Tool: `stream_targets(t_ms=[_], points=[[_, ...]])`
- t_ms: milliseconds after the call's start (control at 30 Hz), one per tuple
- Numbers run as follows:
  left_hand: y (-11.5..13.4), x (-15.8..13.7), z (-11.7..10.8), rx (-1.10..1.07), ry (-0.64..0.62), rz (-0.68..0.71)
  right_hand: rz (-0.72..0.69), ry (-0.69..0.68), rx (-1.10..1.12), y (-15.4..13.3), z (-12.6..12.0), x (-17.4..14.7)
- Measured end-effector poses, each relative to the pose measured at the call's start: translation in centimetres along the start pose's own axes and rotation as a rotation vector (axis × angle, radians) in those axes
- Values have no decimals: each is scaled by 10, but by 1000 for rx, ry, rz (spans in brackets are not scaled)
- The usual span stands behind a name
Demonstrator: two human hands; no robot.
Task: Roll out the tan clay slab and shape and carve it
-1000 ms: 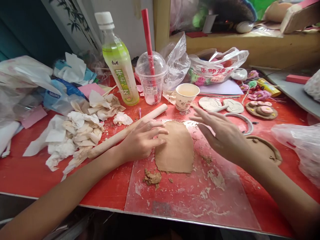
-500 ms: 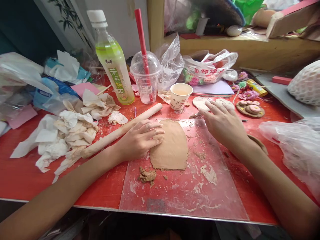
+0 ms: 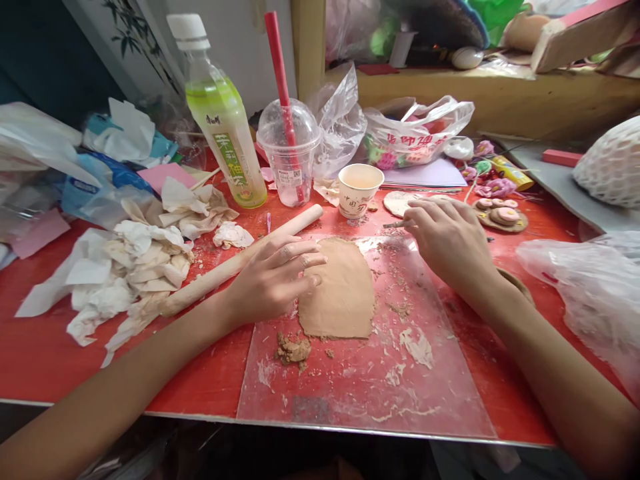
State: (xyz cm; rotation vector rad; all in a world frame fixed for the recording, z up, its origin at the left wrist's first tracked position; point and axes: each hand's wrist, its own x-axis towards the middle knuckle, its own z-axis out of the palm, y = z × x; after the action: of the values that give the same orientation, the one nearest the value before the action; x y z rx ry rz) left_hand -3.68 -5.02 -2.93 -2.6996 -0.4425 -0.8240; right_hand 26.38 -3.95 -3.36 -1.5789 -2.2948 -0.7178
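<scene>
Lying partly under left grip (image 3: 277, 275): clay (image 3: 345, 300)

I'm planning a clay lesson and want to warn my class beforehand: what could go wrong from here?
The open paper cup stands just beyond the clay slab, not far from the right hand; a bump might spill its contents onto the clay.

The left hand has its fingertips over the slab's edge, so pressing down could dent it.

A crumbly clay lump lies beside the slab on the clear sheet; loose bits might stick to the slab's surface.
</scene>
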Motion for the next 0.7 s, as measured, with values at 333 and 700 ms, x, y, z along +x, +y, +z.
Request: stream_targets(t_ms=[333, 700], points=[[10, 9, -7, 32, 136, -297, -226, 106, 597, -63, -47, -3], [23, 13, -17, -32, 57, -427, -177, -62, 820, -73, -54, -11]])
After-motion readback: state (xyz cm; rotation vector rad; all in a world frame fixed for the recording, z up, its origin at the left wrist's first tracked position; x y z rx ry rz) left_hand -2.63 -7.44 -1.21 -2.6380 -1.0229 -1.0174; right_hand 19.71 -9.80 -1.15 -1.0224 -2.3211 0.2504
